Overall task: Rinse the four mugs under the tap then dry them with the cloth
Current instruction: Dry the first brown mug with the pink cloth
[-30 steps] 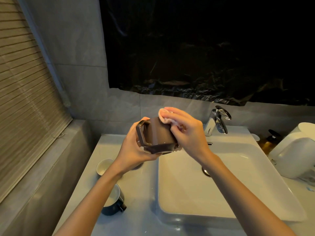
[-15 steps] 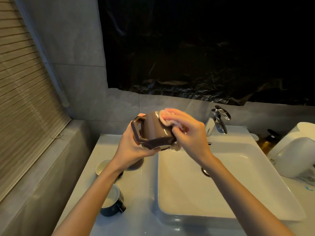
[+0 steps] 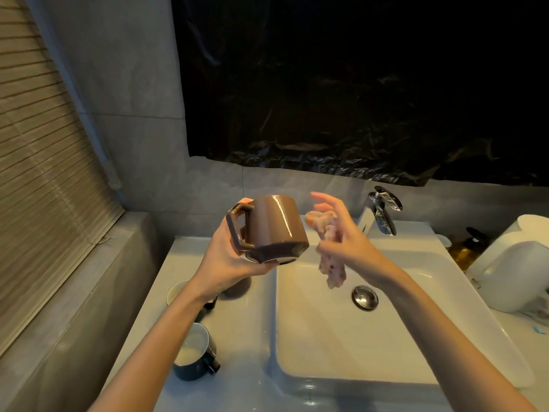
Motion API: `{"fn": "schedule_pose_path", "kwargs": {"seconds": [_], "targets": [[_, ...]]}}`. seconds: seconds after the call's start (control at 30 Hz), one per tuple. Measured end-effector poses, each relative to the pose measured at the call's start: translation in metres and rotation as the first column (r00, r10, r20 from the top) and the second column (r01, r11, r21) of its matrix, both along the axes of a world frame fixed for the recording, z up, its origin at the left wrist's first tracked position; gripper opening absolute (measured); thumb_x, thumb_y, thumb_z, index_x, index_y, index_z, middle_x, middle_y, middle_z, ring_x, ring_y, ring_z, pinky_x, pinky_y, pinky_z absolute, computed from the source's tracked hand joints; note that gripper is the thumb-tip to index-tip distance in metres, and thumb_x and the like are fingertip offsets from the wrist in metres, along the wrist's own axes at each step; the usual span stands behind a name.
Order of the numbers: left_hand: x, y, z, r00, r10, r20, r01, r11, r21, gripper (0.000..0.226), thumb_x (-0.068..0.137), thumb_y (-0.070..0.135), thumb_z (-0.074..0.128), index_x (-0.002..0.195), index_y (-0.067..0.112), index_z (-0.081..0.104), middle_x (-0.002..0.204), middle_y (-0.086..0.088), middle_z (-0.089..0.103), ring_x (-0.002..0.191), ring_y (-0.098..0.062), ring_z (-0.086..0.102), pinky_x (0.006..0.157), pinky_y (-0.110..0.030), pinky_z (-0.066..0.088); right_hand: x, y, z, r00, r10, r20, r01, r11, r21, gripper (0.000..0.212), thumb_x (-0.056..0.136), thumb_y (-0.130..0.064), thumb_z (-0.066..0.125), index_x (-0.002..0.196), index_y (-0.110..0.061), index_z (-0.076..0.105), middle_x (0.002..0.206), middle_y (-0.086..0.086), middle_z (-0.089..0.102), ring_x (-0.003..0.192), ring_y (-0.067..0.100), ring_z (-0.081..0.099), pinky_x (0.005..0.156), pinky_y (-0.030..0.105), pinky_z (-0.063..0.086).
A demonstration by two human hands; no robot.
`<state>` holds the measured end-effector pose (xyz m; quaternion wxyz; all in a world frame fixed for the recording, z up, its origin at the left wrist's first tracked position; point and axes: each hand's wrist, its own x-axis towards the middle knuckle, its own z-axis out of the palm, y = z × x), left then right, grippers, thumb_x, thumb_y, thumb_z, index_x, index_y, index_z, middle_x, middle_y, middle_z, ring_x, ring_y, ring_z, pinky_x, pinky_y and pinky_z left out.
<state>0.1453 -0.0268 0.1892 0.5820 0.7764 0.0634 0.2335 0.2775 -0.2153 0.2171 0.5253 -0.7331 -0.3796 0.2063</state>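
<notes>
Grey wall tiles and a crumpled black plastic sheet (image 3: pixel 356 84) back a white counter (image 3: pixel 237 367) with a rectangular basin (image 3: pixel 386 352) set into it, and a slatted blind (image 3: pixel 44 203) hangs at the left.

In the head view, the left hand (image 3: pixel 225 260) holds a glossy brown mug (image 3: pixel 276 227) in the air above the basin's left rim. The mug is tilted with its mouth down and its angular handle to the left, and the fingers (image 3: pixel 246 201) are clenched round the handle side. The right hand (image 3: pixel 353 242) is just beside the mug but apart from it. It pinches a bunched pale cloth (image 3: pixel 331 257) low in the palm while its upper fingers spread loose, and the cloth's tail hangs over the basin. No water shows under the chrome tap (image 3: pixel 381 212), and the drain plug (image 3: pixel 364 297) sits in a basin that looks drained.

On the counter to the left, a dark mug (image 3: pixel 194 355) with a pale inside stands upright. A second pale-lined mug (image 3: pixel 178 292) is half hidden behind the forearm, and a brownish rounded shape (image 3: pixel 237 288) below the left hand may be the fourth. An amber pump bottle (image 3: pixel 468 248) and a white container (image 3: pixel 511 263) stand at the right.

Rinsing looks finished, at least for the brown mug, and drying it seems to be under way or nearly done. Whether the three mugs on the counter are already wiped cannot be told, so they may remain.
</notes>
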Motion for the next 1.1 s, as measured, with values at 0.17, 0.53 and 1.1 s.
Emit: {"fn": "schedule_pose_path", "kwargs": {"seconds": [0.17,0.53,1.1], "targets": [[0.001,-0.004,0.005,0.999,-0.049,-0.008,0.049,0.999,0.008,0.085,0.052,0.019,0.086,0.121,0.038,0.04,0.12,0.024,0.051,0.114,0.007,0.05,0.078,-0.01,0.048,-0.004,0.012,-0.005,0.977,0.14,0.161,-0.128,0.988,-0.082,0.111,0.058,-0.037,0.089,0.142,-0.054,0.02,0.143,-0.009,0.032,0.13,0.019,0.042,0.098,0.049,0.048],[0.007,-0.007,0.0,0.959,0.223,0.173,-0.282,0.796,0.536,0.117,0.057,0.042,0.087,0.146,0.033,0.012,0.15,0.023,0.012,0.143,-0.008,0.012,0.111,-0.017,0.017,-0.007,0.01,-0.001,0.745,-0.073,0.663,0.127,0.991,-0.034,0.097,0.058,-0.025,0.085,0.14,-0.032,0.034,0.124,-0.016,0.037,0.1,0.015,0.033,0.082,0.019,0.037],[0.017,-0.015,0.009,0.987,0.11,0.12,-0.161,0.761,0.628,0.086,0.058,0.029,0.084,0.131,0.028,0.039,0.128,0.013,0.045,0.11,-0.003,0.047,0.079,-0.036,0.054,-0.014,0.028,0.017,0.738,-0.152,0.658,0.026,0.98,0.197,0.022,0.098,-0.01,0.046,0.117,-0.012,0.056,0.119,0.0,0.054,0.113,0.013,0.048,0.095,0.013,0.034]]}}
